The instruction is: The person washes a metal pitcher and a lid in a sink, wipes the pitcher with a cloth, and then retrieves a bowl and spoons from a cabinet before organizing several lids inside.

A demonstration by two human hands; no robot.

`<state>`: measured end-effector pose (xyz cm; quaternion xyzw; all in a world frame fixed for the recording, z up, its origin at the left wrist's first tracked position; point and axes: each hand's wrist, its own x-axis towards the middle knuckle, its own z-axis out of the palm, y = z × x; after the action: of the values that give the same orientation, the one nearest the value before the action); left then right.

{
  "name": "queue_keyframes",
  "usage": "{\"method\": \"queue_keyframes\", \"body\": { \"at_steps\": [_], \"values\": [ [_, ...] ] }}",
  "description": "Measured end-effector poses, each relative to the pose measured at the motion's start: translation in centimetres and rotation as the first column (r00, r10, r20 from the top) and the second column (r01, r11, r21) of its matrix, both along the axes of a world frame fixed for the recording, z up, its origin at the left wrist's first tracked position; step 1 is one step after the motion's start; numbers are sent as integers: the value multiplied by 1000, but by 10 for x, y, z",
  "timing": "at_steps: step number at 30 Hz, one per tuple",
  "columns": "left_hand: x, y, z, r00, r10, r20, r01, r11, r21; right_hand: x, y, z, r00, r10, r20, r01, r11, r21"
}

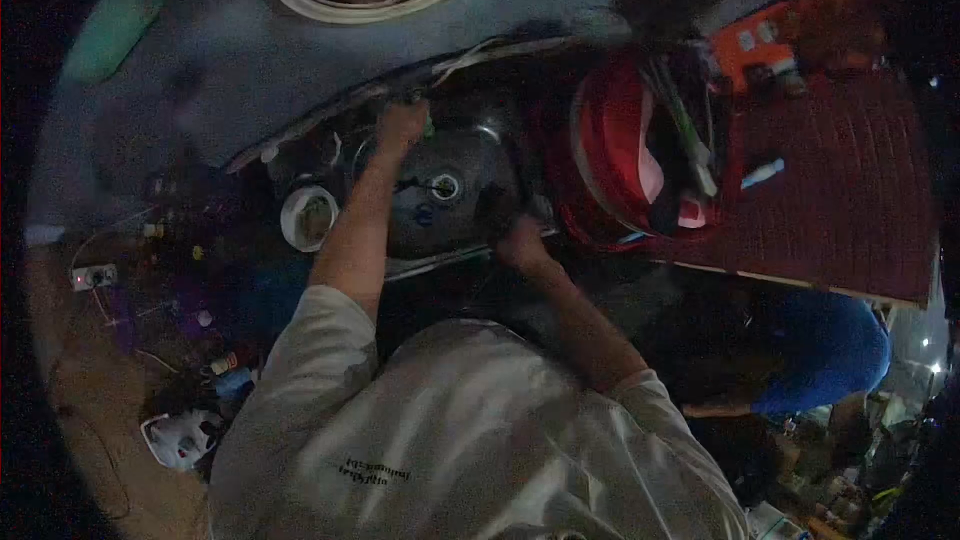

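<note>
My left hand reaches to the far edge of a dark metal sink, its fingers closed near the tap area; what they hold is too dark to make out, with a bit of green beside them. My right hand is at the sink's near right edge, blurred, beside a dark shape I cannot identify. The round drain shows in the basin between my hands. A white round container stands left of the sink, next to my left forearm.
A red basket holding several items stands right of the sink, beside a dark red ridged surface. A round mirror hangs beyond the sink. Another person's blue-clothed leg is at the right. A white power socket is far left.
</note>
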<state>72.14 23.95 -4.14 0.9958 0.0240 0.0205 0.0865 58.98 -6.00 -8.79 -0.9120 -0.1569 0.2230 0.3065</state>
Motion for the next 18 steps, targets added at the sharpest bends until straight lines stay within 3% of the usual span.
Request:
{"method": "queue_keyframes", "body": {
  "at_steps": [1,2,3,4,8,9,10,11,13,14,15,17,18],
  "values": [
    [-3,4,-6,998,-44,42,44,999,6,17,20,0,1000,9,-11,-9,1000,0],
    [-8,-3,1,967,188,-170,-253,662,-706,37,41,2,985,125,-116,-130,991,-39],
    [-16,-7,6,864,187,-467,-447,-139,-884,51,58,-12,968,184,-173,-196,979,-51],
    [-24,-3,-3,859,196,-473,-454,-139,-880,65,74,-27,943,242,-230,-261,963,-58],
    [-77,-5,-60,919,283,-274,-314,105,-944,110,121,-91,909,338,-244,-329,941,77],
    [-101,-8,-62,981,160,106,-56,769,-637,119,132,-107,907,341,-245,-316,939,136],
    [-120,-14,-93,987,117,113,-38,840,-541,129,143,-121,908,342,-243,-300,934,194],
    [-139,-21,-124,990,75,120,-15,899,-438,138,152,-134,907,343,-243,-285,927,245],
    [-153,-36,-176,955,246,-163,-276,544,-792,154,170,-162,904,340,-258,-235,901,365],
    [-153,-45,-167,969,207,-136,-247,777,-579,162,177,-178,901,336,-274,-192,875,445],
    [-154,-50,-164,979,158,-128,-190,932,-310,168,181,-195,901,312,-301,-114,840,530],
    [-145,-49,-183,971,171,-169,-221,910,-350,175,182,-230,945,184,-269,15,800,599],
    [-136,-49,-170,966,168,-195,-234,891,-390,173,181,-209,979,-193,-64,203,947,248]
  ]
}}
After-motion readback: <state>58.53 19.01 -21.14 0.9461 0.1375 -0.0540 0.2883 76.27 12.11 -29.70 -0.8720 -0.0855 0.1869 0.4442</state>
